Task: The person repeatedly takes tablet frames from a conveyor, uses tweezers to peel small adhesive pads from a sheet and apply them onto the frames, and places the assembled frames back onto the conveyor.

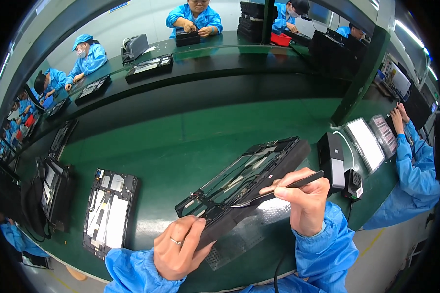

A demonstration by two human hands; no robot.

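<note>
Carefully, my left grip (178, 246), fingers closed on the near left end of the opened tablet (244, 183) over the green counter (166, 122), holds it slanted, probably for steadying, while my right grip (305, 198), pinched around black tweezers (303, 181), points their tips at its near edge.

device (257, 182) partly hidden by left hand (178, 249), sleeves (322, 249) cropped
</note>
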